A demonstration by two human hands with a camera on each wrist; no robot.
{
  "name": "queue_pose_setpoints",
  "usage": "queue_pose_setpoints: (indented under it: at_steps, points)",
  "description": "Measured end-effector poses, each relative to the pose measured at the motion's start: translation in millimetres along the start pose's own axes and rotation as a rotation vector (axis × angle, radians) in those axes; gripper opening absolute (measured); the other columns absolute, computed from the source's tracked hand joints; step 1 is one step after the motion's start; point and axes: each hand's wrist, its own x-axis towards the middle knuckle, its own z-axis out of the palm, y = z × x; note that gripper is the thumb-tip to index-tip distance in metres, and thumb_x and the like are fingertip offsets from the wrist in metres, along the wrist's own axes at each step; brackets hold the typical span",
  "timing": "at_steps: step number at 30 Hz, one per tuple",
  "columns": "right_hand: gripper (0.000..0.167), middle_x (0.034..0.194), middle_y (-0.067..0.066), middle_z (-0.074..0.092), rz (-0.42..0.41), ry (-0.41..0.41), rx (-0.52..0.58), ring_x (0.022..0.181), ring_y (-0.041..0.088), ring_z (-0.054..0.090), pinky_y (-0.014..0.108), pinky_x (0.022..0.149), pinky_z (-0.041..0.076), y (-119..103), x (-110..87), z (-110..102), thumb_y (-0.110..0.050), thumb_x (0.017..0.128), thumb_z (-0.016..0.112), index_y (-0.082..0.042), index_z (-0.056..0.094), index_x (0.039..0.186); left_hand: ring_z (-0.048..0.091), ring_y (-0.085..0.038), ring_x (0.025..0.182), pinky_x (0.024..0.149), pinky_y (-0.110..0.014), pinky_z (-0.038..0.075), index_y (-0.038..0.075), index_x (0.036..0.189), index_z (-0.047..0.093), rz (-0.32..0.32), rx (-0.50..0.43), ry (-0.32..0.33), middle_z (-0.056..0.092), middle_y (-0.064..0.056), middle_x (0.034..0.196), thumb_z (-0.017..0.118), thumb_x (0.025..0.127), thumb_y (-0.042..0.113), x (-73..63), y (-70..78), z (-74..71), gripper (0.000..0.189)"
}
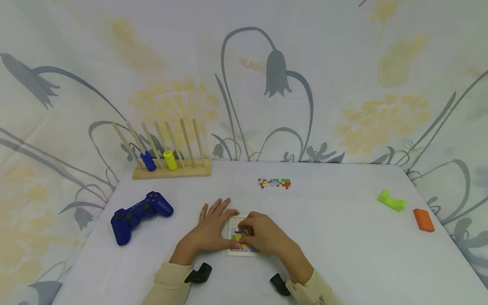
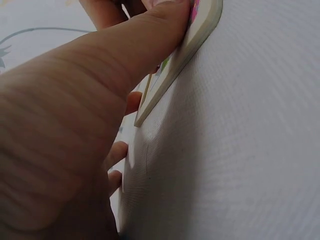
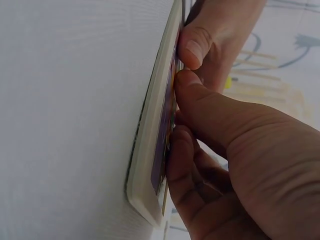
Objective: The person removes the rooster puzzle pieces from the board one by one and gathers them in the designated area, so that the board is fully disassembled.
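A small picture puzzle in a pale frame [image 1: 230,253] lies flat on the table before me. My left hand [image 1: 207,231] rests to its left, fingers spread and fairly straight, thumb on the picture's lower part and index fingertip by the top edge. From the right, my right hand [image 1: 267,235] reaches over the board with curled fingers. Its thumb [image 3: 200,97] and index finger [image 3: 181,155] meet the picture surface, pinching a puzzle piece mostly hidden by them. In the left wrist view, the frame's edge [image 2: 172,77] shows beneath the left thumb.
Beyond the hands lie colourful puzzle pieces [image 1: 274,183] in a row. At the back left stands a wooden peg rack [image 1: 190,170] with blue beads [image 1: 148,161] and yellow beads [image 1: 170,160]. A blue game controller [image 1: 141,214] is left; a green block [image 1: 392,201] and orange block [image 1: 423,220] sit right.
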Motion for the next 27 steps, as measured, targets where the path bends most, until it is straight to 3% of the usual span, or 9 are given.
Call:
queue_pose_setpoints:
  at_steps: [7, 15, 27]
  points:
    - [0.026, 0.096, -0.001, 0.066, 0.012, 0.005, 0.016, 0.078, 0.006, 0.055, 0.022, 0.071, 0.048, -2.5, 1.5, 0.4, -0.016, 0.084, 0.084, -0.007, 0.077, 0.107, 0.012, -0.042, 0.158, 0.119, -0.075, 0.004, 0.021, 0.143, 0.053, 0.002, -0.007, 0.006, 0.024, -0.016, 0.169, 0.085, 0.075, 0.056, -0.5, -0.9, 1.5, 0.082]
    - [0.026, 0.089, -0.006, 0.056, 0.050, -0.003, 0.060, 0.076, 0.005, 0.049, 0.021, 0.070, 0.045, -3.1, 3.3, 0.8, -0.016, 0.083, 0.085, -0.009, 0.070, 0.104, 0.011, -0.042, 0.158, 0.119, -0.075, 0.003, 0.021, 0.143, 0.053, -0.001, -0.008, 0.004, 0.023, -0.015, 0.169, 0.085, 0.075, 0.056, 0.2, -0.5, 1.1, 0.083]
    - [0.023, 0.086, -0.008, 0.065, 0.088, -0.038, 0.176, 0.079, 0.004, 0.057, 0.022, 0.072, 0.050, 0.1, 1.2, -3.8, -0.007, 0.086, 0.081, -0.011, 0.072, 0.108, 0.012, -0.042, 0.158, 0.119, -0.074, 0.003, 0.022, 0.141, 0.055, -0.003, -0.022, 0.010, 0.024, -0.015, 0.169, 0.085, 0.075, 0.055, 0.0, -0.4, 0.5, 0.080]
